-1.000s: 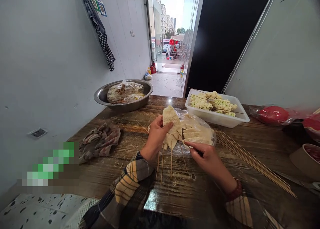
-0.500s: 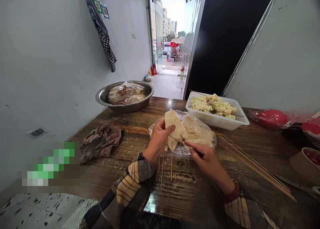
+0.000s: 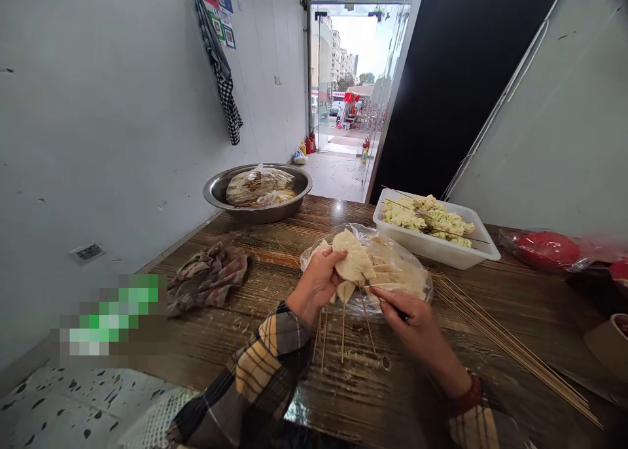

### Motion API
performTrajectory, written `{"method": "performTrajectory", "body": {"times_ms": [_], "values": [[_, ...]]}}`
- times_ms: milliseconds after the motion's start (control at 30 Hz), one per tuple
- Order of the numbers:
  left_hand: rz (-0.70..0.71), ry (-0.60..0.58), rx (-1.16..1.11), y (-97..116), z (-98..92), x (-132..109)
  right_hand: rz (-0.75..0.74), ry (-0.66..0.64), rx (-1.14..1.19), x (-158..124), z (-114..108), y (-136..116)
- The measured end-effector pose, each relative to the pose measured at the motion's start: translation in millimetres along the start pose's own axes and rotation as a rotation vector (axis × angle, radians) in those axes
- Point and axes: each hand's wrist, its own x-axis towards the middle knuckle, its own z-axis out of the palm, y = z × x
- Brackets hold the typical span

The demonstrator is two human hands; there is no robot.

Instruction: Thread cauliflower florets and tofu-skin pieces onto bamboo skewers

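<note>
A pale, thin wedge that looks like flatbread is pinched between the thumb and fingers of my left hand. My right hand is closed round a thin wooden skewer, whose end meets the lower right edge of the wedge; most of the skewer is hidden by the fingers. Under both hands lies a clear plastic bag with more pale wedges on it. Several skewers with wedges on their far ends point towards me on the table, just below my hands.
Loose skewers lie on the wooden table at the right. A white tub of skewered cauliflower stands behind them. At the back left is a metal basin with bagged food, and a crumpled cloth lies nearer.
The whole view has shifted, so things appear slightly further right and lower. The wedge is tilted more towards the right hand, and both hands keep their grip.
</note>
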Motion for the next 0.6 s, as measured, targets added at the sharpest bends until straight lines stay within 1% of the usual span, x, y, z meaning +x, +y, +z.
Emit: {"method": "performTrajectory", "body": {"times_ms": [167, 367, 500, 600], "values": [[-0.023, -0.035, 0.005, -6.4, 0.3, 1.2, 0.006, 0.016, -0.016, -0.4, 2.4, 3.1], [0.008, -0.074, 0.002, -12.3, 1.9, 1.3, 0.041, 0.047, -0.002, -0.5, 2.7, -0.2], [0.007, -0.080, 0.009, -13.1, 3.3, -0.1, 0.072, 0.079, 0.017, -0.2, 3.1, -2.6], [0.012, -0.061, 0.018, -11.0, 5.2, -1.8, 0.088, 0.096, 0.024, 0.4, 4.5, -3.4]]}}
